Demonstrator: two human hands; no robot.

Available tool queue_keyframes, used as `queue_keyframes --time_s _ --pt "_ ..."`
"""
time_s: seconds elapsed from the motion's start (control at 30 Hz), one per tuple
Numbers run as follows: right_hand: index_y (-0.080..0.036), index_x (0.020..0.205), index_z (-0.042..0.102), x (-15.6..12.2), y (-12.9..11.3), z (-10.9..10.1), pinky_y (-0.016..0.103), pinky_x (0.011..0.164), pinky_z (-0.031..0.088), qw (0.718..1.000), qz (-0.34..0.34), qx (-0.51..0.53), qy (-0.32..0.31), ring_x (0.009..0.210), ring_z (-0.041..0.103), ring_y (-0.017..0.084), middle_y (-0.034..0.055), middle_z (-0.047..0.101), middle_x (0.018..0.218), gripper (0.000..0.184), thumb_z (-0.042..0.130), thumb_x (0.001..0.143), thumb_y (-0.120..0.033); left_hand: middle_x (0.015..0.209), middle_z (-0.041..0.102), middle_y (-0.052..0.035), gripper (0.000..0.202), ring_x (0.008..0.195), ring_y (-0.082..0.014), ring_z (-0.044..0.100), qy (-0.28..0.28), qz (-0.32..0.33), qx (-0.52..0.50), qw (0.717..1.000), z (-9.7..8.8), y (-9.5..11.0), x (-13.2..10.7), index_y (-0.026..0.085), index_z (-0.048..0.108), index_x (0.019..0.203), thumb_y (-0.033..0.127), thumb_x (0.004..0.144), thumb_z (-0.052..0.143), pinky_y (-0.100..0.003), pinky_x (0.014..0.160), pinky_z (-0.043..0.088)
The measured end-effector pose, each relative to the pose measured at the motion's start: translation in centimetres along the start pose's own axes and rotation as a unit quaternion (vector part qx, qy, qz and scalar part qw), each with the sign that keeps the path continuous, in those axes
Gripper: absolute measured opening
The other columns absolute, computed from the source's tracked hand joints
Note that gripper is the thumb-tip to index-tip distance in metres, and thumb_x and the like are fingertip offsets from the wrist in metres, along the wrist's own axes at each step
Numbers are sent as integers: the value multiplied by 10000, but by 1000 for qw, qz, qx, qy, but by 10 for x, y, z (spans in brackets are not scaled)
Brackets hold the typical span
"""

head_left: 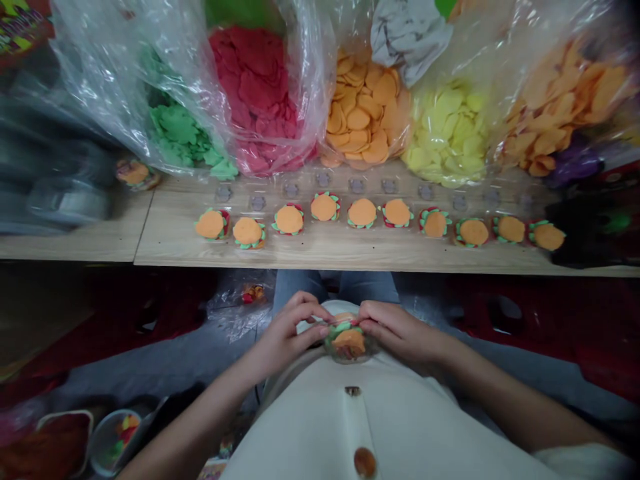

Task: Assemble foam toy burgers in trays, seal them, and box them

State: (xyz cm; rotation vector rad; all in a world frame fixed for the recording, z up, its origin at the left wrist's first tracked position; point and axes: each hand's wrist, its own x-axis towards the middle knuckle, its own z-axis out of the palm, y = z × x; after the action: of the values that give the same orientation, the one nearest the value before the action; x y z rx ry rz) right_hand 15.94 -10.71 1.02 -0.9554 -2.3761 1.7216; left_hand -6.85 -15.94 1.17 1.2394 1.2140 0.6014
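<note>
Close to my lap, a small clear plastic case with a toy burger (349,341) in it is held between both hands. Orange bun pieces, a green leaf layer and a bit of red show in it. My left hand (299,321) grips its left side, thumb and fingers closed. From the right, my right hand (384,325) pinches the other edge near the red bit. The fingers hide parts of the rim. Beyond them on the table (320,257) stands a row of several similar toy burgers (361,213) in clear cases with open lids.
Along the back lie open plastic bags of green pieces (183,133), red pieces (260,93), orange discs (363,107), yellow pieces (450,127) and more orange pieces (560,100). Clear cases (70,200) are stacked at left. A tub (117,440) with colourful scraps stands low at left.
</note>
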Motion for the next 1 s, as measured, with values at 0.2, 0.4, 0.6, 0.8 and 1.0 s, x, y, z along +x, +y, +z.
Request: queue_keyframes --time_s 0.2,0.4,0.6,0.8,1.0 --pt "-180 775 447 2 7 -5 202 594 339 998 26 52 8 643 426 92 -17 485 721 257 329 930 -349 767 583 -9 194 673 -102 504 7 -139 -190 972 0 -12 -5 153 597 850 324 758 600 -219 634 398" --pt "-175 764 477 12 -3 -15 205 604 332 997 -28 27 -63 659 429 95 -15 477 723 279 345 924 -362 882 575 -32 259 786 -137 517 -113 -54 -84 989 -18 3 3 169 566 876 335 696 649 -249 703 416" --pt "-184 804 492 21 -11 -15 216 611 338 999 -2 3 -43 677 454 104 -10 511 759 275 350 916 -391 956 603 -16 514 835 -179 551 -154 -16 65 986 -13 29 21 216 526 1065 327 601 716 -280 733 430" --pt "-190 788 448 7 2 8 226 602 348 991 96 48 78 655 448 107 -17 502 724 246 334 918 -365 1085 578 -56 518 963 -194 543 -43 -19 -123 991 -1 12 26 214 528 1128 244 643 707 -302 840 423" --pt "-193 748 438 25 15 4 226 582 378 982 47 137 119 633 487 107 -21 500 684 260 357 907 -382 1009 608 -52 504 878 -173 569 19 -67 -276 959 6 6 28 202 530 1079 203 619 736 -288 778 452"
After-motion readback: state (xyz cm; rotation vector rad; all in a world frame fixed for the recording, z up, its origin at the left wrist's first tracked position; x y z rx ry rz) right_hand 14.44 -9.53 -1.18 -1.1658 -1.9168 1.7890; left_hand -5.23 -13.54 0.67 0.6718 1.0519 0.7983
